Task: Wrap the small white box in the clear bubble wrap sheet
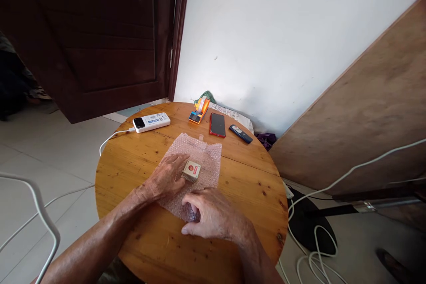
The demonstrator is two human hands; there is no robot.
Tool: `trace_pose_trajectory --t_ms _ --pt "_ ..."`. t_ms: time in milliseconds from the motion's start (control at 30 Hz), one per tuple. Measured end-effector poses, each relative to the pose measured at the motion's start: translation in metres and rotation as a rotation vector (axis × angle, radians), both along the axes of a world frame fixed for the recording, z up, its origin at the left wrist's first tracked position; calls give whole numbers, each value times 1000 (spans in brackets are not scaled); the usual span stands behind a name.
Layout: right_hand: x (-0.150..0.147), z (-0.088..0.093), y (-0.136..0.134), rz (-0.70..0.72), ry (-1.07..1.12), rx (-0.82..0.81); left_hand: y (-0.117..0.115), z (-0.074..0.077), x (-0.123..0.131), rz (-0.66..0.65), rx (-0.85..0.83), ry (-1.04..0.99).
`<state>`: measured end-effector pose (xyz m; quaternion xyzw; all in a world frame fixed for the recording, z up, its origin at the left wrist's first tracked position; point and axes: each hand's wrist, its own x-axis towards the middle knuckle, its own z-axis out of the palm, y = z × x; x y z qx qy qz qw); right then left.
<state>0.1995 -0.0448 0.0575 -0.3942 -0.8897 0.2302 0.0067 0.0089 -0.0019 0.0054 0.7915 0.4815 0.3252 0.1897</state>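
Observation:
A small cream box [191, 169] with a red round picture and a red label rests on a sheet of bubble wrap [211, 159]. Flat on the wrap, just left of the box, lies my left hand [168, 175]; its fingers are stretched out, with thumb and forefinger near the box's left side. I cannot tell whether they touch it. My right hand [214, 213] is over the wrap's near right part, in front of the box. Its fingers are curved, with a gap between thumb and forefinger and nothing visibly held.
On the round wooden table [253, 186] are a white power bank [156, 121] with a cable, an orange tape dispenser [200, 108], a red-edged phone [217, 124] and a dark handheld device [240, 133]. A wall [266, 31] stands behind; white cables [319, 248] lie at right.

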Motion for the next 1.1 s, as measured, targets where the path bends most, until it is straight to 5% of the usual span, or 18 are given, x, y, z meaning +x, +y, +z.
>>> trace_pose_trajectory --t_ms 300,600,833,1100 --pt "-4 -17 1 37 -3 87 6 -11 5 -59 2 44" --pt "-4 -9 -1 67 -47 89 3 9 -4 66 -4 -116" --pt "-9 -10 -4 80 -33 161 0 13 -5 -9 -2 -159" --pt "-2 2 3 -107 266 310 -6 29 -9 10 -51 -223"
